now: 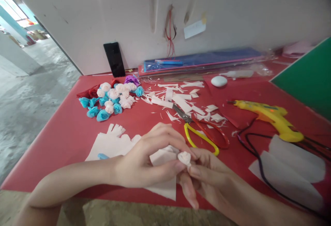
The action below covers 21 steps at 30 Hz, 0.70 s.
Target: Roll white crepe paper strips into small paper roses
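Between my fingertips is a small white paper flower, near the front edge of the red table. My left hand pinches it from the left side, thumb below and fingers above. My right hand grips its lower right end between thumb and fingers. White paper sheets lie beneath my hands, partly covered by them. Just behind my hands rest scissors with one yellow and one red handle, their blades pointing away to the left among white paper scraps.
Finished white, blue, red and purple paper flowers are heaped at the back left. A phone leans on the wall. On the right lie a yellow glue gun with a dark cord, more white paper and a white egg-shaped object.
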### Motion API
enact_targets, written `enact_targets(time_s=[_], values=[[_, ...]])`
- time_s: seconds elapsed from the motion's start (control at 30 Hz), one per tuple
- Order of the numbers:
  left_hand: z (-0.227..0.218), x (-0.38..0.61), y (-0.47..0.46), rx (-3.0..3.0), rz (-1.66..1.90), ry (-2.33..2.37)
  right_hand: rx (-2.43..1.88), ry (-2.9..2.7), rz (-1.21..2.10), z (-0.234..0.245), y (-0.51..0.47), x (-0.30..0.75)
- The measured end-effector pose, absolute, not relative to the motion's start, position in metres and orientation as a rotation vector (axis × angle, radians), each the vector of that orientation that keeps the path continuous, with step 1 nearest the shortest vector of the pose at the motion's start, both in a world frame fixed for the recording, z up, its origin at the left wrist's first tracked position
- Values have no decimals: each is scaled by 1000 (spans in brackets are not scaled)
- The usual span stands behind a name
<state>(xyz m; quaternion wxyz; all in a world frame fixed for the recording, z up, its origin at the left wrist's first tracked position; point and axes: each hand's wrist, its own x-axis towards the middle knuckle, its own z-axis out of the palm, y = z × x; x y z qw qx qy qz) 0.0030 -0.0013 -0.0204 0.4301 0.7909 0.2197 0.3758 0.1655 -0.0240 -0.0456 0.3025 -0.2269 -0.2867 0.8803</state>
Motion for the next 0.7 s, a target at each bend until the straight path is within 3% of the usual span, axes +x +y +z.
enact_targets(time_s=[0.7], values=[[-23,3,-2,1962,961,548,-541,-717,2297,-45,-23,166]])
